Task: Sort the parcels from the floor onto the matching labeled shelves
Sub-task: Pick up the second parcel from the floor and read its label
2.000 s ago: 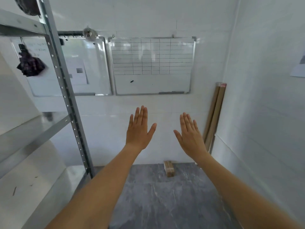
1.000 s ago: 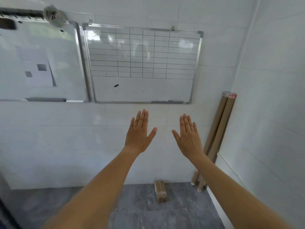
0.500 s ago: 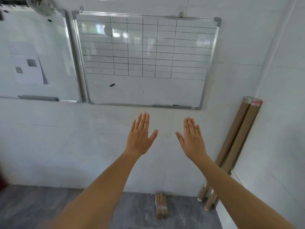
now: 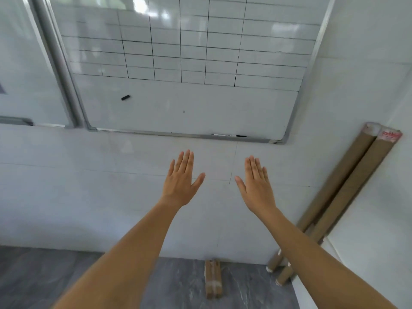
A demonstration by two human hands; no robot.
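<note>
While both bare arms reach forward, the left hand [image 4: 179,182] and right hand [image 4: 258,186] are spread flat, fingers straight, holding nothing. Below them a small brown taped cardboard parcel [image 4: 213,279] lies on the grey marbled floor [image 4: 44,277] (against the white wall), near two brown cardboard tubes [image 4: 343,192] leaning in the corner.

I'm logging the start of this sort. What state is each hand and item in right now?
left hand: open, flat, empty
right hand: open, flat, empty
small cardboard parcel: lying on the floor by the wall, untouched
cardboard tubes: two, leaning in the corner
gridded whiteboard: wall-mounted, cells blank
marker: lying on the whiteboard's tray
</note>
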